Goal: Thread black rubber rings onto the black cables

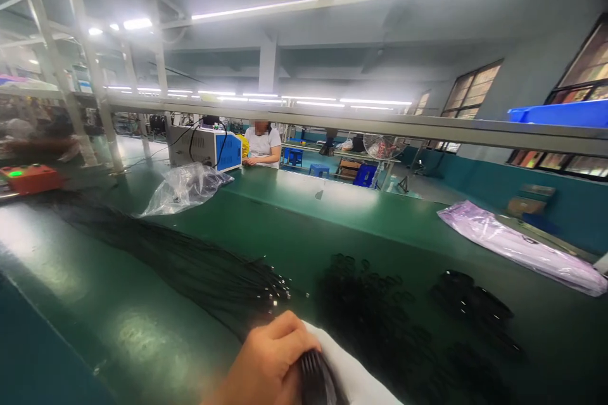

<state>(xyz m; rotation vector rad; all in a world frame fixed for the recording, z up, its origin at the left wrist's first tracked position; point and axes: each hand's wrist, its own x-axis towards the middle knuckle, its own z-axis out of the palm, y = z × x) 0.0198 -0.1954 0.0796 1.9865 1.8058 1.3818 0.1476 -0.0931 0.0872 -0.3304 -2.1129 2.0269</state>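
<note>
The bare left hand (270, 357) clasps a dark, ribbed bundle (316, 376) near long, thin black cables (190, 262) on the glossy green tabletop (285, 228).

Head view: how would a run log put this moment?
left hand: gripping dark bundle | right hand: not visible | black strands: on green table

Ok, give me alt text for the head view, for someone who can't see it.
A hand grips a black bundle at bottom centre, over a green table. Long black cords stretch off to the left; dark loops lie to the right. Beyond, a person in white is near a blue-and-grey machine.
</note>
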